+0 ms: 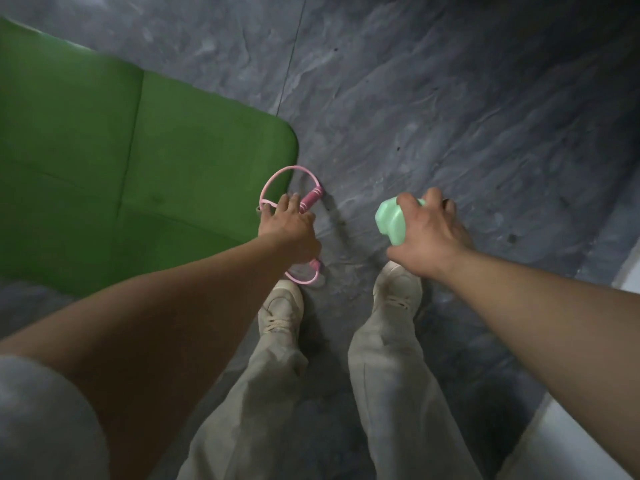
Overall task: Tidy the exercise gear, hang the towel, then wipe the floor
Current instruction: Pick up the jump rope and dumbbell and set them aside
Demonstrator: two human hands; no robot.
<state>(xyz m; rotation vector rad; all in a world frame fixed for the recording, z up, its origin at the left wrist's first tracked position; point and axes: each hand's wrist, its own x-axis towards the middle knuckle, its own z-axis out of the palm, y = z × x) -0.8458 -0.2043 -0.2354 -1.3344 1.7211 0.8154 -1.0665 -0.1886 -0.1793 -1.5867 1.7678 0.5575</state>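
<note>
A pink resistance band (277, 176) with padded pink handles lies on the grey floor at the corner of a green exercise mat (121, 161). My left hand (289, 225) reaches down over its middle, fingers curling around the tube. My right hand (429, 233) is closed on a mint-green dumbbell (391, 221), held just above the floor to the right of the band. The band's lower loop (304, 277) shows below my left hand, near my left shoe.
My two cream shoes (282, 311) and beige trousers stand just below the hands. The floor is dark grey marbled tile (450, 98). A white edge (588, 427) runs along the lower right.
</note>
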